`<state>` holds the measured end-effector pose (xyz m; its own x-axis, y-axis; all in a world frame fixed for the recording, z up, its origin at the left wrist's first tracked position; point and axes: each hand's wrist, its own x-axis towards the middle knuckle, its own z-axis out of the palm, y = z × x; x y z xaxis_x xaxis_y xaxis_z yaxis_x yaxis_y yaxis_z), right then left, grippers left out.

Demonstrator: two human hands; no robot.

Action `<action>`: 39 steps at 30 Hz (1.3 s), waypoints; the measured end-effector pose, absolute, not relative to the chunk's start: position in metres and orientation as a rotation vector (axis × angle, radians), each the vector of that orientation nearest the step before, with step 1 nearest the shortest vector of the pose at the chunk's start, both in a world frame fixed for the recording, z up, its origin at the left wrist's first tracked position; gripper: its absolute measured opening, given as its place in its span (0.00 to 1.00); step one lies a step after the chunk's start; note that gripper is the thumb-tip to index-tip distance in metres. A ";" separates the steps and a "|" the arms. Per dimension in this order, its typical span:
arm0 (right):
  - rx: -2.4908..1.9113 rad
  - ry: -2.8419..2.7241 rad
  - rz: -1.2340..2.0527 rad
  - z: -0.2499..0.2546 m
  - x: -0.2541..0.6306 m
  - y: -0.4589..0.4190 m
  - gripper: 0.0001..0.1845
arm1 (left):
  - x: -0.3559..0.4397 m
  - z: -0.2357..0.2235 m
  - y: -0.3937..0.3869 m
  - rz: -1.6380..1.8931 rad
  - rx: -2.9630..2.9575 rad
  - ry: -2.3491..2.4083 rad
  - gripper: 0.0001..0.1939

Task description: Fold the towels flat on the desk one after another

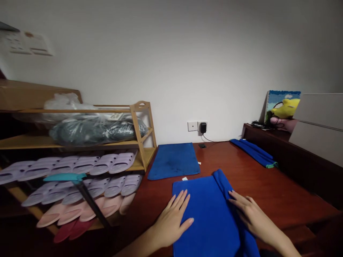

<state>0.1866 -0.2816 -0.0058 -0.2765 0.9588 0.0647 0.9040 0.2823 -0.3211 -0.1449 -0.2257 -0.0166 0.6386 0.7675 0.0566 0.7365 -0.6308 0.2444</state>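
Note:
A bright blue towel (207, 214) lies in front of me on the reddish-brown tabletop, its right side doubled into a raised fold running away from me. My left hand (174, 217) rests palm down on the towel's left part, fingers stretched and thumb apart. At the fold, my right hand (250, 212) has its fingers bent on the cloth, gripping the folded side; part of the thumb side is hidden. Behind this towel a second, darker blue towel (174, 160) is spread flat. A narrow folded blue towel (254, 153) with a green edge lies at the back right.
A wooden rack (146, 142) with lilac slippers (123, 162), pink slippers and plastic-wrapped goods stands left. A teal-topped handle (65, 177) rises before it. A plugged-in black adapter (203, 127) trails a cable. On the dark right ledge sit a yellow plush toy (285, 109) and white boxes (318, 130).

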 end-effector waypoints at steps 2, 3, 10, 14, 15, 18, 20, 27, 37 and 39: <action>-1.735 -2.285 0.412 -0.004 0.200 -0.281 0.25 | -0.158 -0.016 -0.227 0.231 2.658 1.231 0.33; -1.738 -2.270 0.445 -0.004 0.206 -0.280 0.24 | -0.165 -0.015 -0.227 0.226 2.655 1.228 0.33; -1.619 -2.223 0.343 0.002 0.177 -0.274 0.25 | -0.174 -0.014 -0.227 0.316 2.670 1.251 0.30; -1.521 -2.386 0.203 -0.007 0.135 -0.261 0.25 | -0.153 -0.019 -0.223 0.321 2.695 1.302 0.31; -1.538 -2.396 0.155 -0.011 0.130 -0.258 0.24 | -0.151 -0.020 -0.222 0.303 2.701 1.302 0.31; -1.659 -2.360 0.007 -0.018 0.133 -0.250 0.24 | -0.156 -0.021 -0.220 0.278 2.705 1.301 0.31; -1.730 -2.330 -0.059 -0.019 0.150 -0.247 0.24 | -0.166 -0.020 -0.220 0.273 2.695 1.321 0.31; -1.922 -2.045 -0.050 -0.021 0.224 -0.240 0.25 | -0.198 -0.010 -0.217 0.230 2.660 1.311 0.30; -1.634 -2.436 0.513 -0.010 0.150 -0.212 0.39 | -0.182 -0.033 -0.190 0.221 2.741 1.490 0.33; -1.576 -2.468 0.554 -0.007 0.149 -0.214 0.41 | -0.187 -0.038 -0.187 0.256 2.776 1.477 0.33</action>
